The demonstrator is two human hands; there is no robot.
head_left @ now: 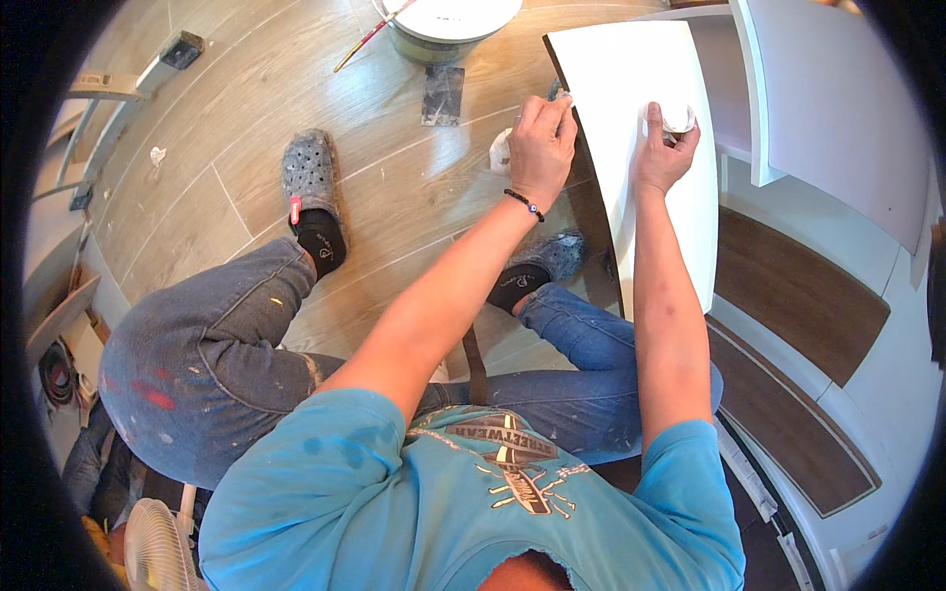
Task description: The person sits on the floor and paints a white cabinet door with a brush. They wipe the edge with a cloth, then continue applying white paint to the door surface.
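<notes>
A long white panel (613, 81) with a dark edge slants in front of me, its near end by my right knee. My left hand (543, 144), wearing a black bead bracelet, pinches a small whitish piece (565, 97) against the panel's left edge; the fingers hide most of it. On the panel's white face, my right hand (669, 155) grips a small round white object (678, 117) between thumb and fingers. Whether that is a cup or a roll, I cannot tell. Below my left hand, a white item (500, 151) lies partly hidden on the floor.
A lidded bucket (436, 44) stands ahead, with a paintbrush (362, 44) across its rim. Near it lies a dark sheet (443, 96), possibly sandpaper. White furniture (842, 111) and brown panels (798, 288) flank my right. A ladder-like frame (140, 85) and a fan (159, 547) are at left.
</notes>
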